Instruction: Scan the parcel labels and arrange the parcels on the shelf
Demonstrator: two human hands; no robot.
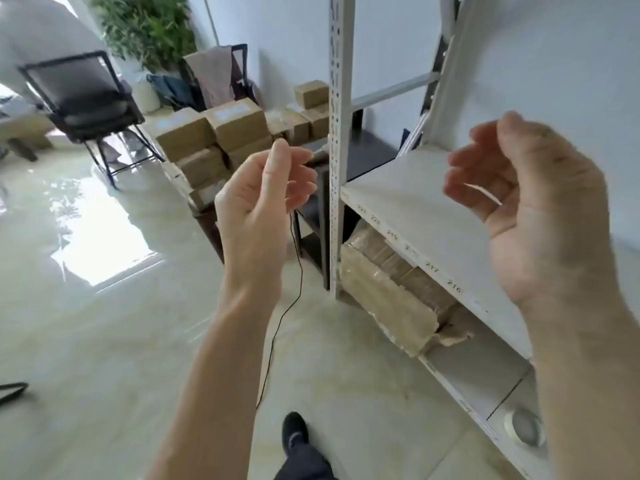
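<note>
Glossy pale tile floor (104, 341) reflecting daylight, white wall (284, 36), black mesh chair (86, 98), leafy plant (149, 26) in corner.

Stockroom: numbered shelving (408, 202), stacked parcels (221, 133)

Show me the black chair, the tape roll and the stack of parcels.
chair (91, 110): head view, on its seat.
tape roll (524, 427): head view, on its face.
parcels (221, 133): head view, on a top box's front.
</note>
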